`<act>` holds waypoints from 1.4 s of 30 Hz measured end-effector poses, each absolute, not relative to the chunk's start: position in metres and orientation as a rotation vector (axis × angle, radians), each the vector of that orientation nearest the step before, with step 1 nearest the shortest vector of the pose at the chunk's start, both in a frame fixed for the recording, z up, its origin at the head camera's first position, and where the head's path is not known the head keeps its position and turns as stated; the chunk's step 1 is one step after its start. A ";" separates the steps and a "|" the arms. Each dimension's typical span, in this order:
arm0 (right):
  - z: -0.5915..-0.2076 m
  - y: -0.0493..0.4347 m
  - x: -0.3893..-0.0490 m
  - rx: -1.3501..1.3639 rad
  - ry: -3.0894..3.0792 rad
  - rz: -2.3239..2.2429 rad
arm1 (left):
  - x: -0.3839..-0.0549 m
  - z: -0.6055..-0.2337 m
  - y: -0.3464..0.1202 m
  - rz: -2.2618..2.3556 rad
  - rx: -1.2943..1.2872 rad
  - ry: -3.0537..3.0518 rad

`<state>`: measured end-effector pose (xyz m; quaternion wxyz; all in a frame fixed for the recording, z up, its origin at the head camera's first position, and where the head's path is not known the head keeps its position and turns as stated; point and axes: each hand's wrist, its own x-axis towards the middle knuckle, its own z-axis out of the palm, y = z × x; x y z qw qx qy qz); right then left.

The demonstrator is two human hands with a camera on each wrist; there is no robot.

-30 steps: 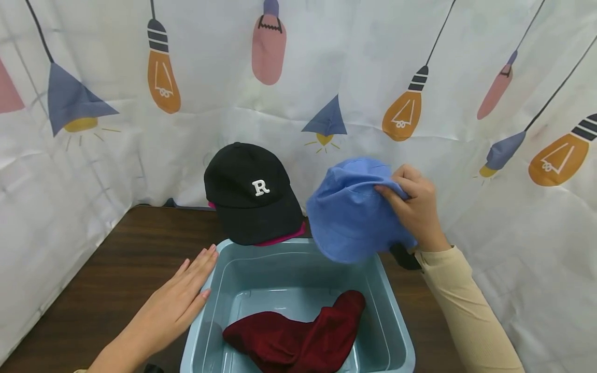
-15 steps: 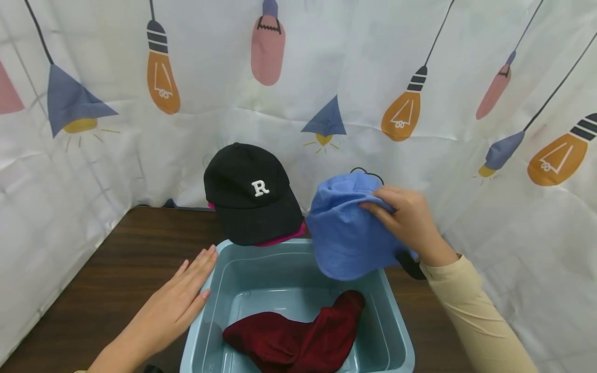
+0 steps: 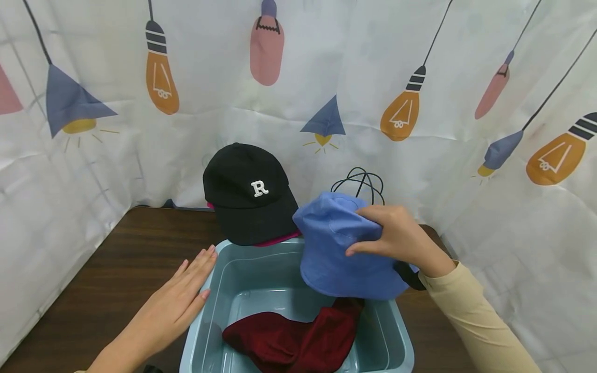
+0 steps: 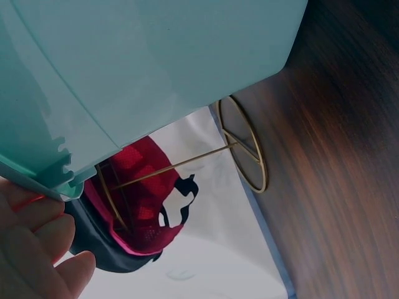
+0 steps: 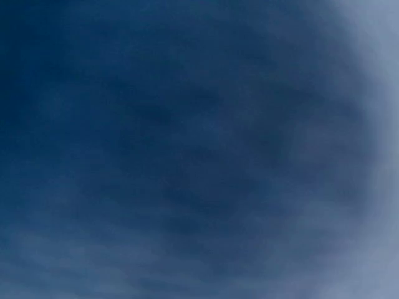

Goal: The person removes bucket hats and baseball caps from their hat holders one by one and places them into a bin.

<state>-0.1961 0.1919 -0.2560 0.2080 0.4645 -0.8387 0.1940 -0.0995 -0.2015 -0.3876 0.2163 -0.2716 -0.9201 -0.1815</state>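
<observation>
In the head view a blue bucket hat (image 3: 342, 243) hangs over the far right part of a light-blue plastic bin (image 3: 268, 259). My right hand (image 3: 396, 238) grips its crown, thumb in front and fingers on top. Blurred dark blue cloth (image 5: 187, 137) fills most of the right wrist view. My left hand (image 3: 172, 300) lies with straight fingers against the bin's left rim. A dark red cloth hat (image 3: 298, 336) lies crumpled in the bin, one end partly hidden under the blue brim.
A black cap (image 3: 254, 194) with a white R sits behind the bin, magenta fabric showing beneath it. A black wire stand top (image 3: 359, 181) rises behind the blue hat. Below the cap stands a thin metal stand (image 4: 246, 143). A printed white curtain (image 3: 210, 62) backs the brown table (image 3: 102, 290).
The right hand has brought the blue hat down and nearer, over the bin and part of the dark red hat. The wire stand top has come into view. The left hand keeps still.
</observation>
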 end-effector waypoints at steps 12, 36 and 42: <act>-0.268 0.177 -0.185 1.432 -2.150 0.393 | -0.101 -0.387 -0.203 -0.507 -0.758 -2.556; -0.290 0.156 -0.145 1.731 -1.868 0.286 | -0.101 -0.386 -0.203 -0.509 -0.758 -2.552; -0.302 0.151 -0.143 1.832 -1.943 0.444 | -0.101 -0.386 -0.203 -0.521 -0.762 -2.545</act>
